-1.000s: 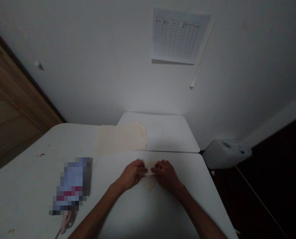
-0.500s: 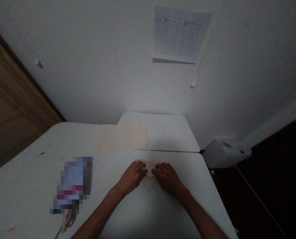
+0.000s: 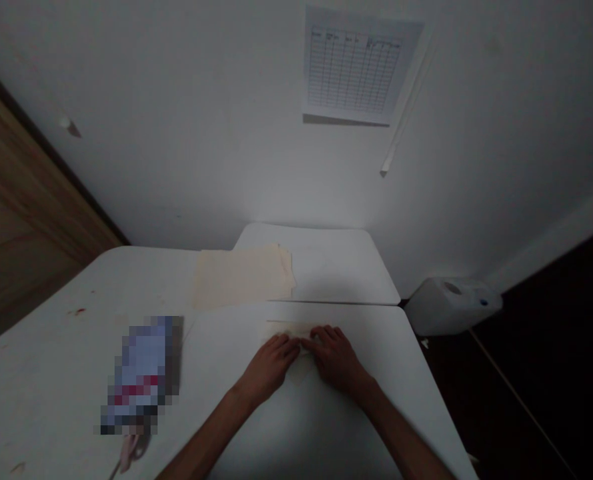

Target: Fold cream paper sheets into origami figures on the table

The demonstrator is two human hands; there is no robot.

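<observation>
A small cream sheet of paper (image 3: 301, 372), partly folded, lies on the white table under both hands. Its lower part comes to a point toward me, and a straight edge shows beyond my fingers. My left hand (image 3: 274, 363) grips the paper from the left, fingers bent and pressed together. From the right, my right hand (image 3: 337, 357) holds the same paper, with its thumb and index finger near the middle. The tips of the two hands almost meet over the fold. My fingers hide much of the paper's centre.
Larger cream sheets (image 3: 241, 277) lie at the back left of the table (image 3: 256, 433). A blurred-out item (image 3: 144, 363) with a pinkish handle rests left of my left arm. A white plastic jug (image 3: 444, 307) stands beyond the right edge. A printed chart (image 3: 359, 67) hangs on the wall.
My left hand has shifted right and slightly toward me, closing the gap to my right thumb. More of the paper's far left part shows. My right hand has barely moved.
</observation>
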